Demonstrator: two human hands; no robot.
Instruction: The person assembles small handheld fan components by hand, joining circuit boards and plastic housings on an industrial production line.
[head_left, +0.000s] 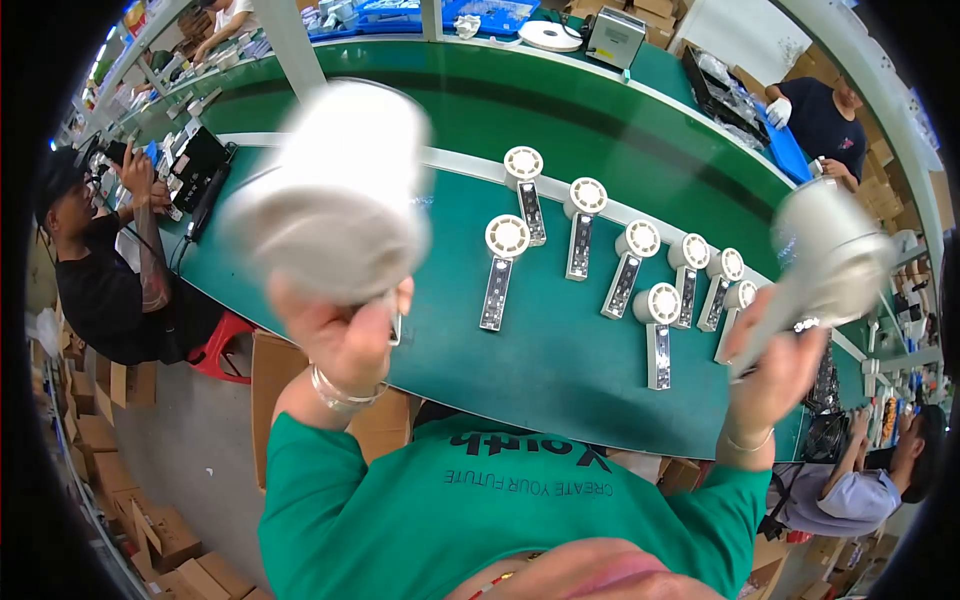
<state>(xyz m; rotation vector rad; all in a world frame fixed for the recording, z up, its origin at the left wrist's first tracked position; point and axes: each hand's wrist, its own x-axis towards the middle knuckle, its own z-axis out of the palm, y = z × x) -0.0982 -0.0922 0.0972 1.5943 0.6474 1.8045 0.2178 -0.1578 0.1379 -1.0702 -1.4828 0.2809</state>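
Note:
My left hand (340, 335) is raised and closed round the handle of a white hair-dryer-shaped device (340, 190), whose wide round head is smeared by motion. On the right, my right hand (775, 375) grips a second white hair-dryer-shaped device (835, 250) by its handle, also blurred and lifted above the bench. Between them, several like devices lie on the green bench top (430, 350), round vented heads away from me. One such device (495, 290) is nearest my left hand; another (658, 350) lies left of my right hand. Their handles show dark circuit boards inside.
A green conveyor belt (480, 105) runs behind the bench. One person (110, 250) sits at the left beside a black box (197, 165); another (840, 490) is at the right, and a third (825, 120) across the belt. Cardboard boxes (280, 400) stand below the bench edge.

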